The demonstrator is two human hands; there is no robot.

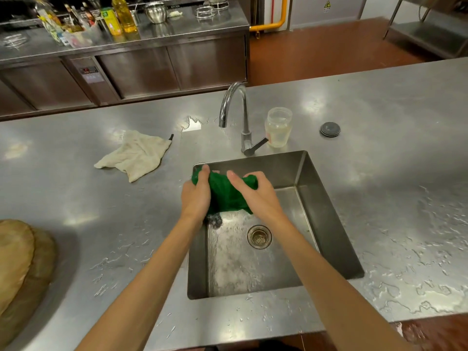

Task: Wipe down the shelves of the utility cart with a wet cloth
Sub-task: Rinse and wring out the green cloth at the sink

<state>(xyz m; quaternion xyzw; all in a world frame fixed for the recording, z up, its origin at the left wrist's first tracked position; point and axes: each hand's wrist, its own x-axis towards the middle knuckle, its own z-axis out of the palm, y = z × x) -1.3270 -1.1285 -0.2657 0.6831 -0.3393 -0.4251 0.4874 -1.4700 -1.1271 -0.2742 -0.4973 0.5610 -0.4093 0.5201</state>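
Your fingers curl tight round the green cloth (225, 192), left hand (196, 196) and right hand (259, 196) gripping its two ends above the back-left corner of the sink (326, 216). Twist them opposite ways, keep the drips inside the sink, and leave the cloth damp, not dripping.

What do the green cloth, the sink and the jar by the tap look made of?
Green cloth: soft matte fabric, bunched in folds where the left hand and right hand grip it. Sink: brushed stainless steel, by its dull grey sheen. Jar: clear, probably plastic, possibly glass; the counter shows through it.
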